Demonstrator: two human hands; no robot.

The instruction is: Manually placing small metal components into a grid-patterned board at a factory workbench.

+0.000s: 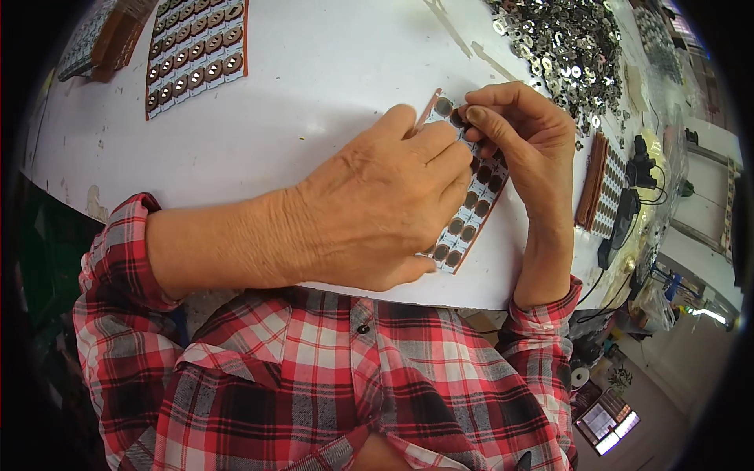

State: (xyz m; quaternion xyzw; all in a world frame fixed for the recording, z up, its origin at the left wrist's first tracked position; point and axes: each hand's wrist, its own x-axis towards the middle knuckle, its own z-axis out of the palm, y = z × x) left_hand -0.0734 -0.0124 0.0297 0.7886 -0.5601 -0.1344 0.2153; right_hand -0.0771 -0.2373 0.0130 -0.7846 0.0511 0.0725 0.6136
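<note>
1. White, disc-dotted panel (463,220) is lying on the smooth table (283,110).
2. Left hand (393,188) is curling over it.
3. Right hand (532,140) is bunching thumb and forefinger; whether either is gripping, I can't tell.

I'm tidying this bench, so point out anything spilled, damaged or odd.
The heap of small metal pieces at far right lies loose with strays, so it may be spilled. The white tabletop looks worn: streaky marks left of the heap, a peeled-looking patch near its left edge.
</note>
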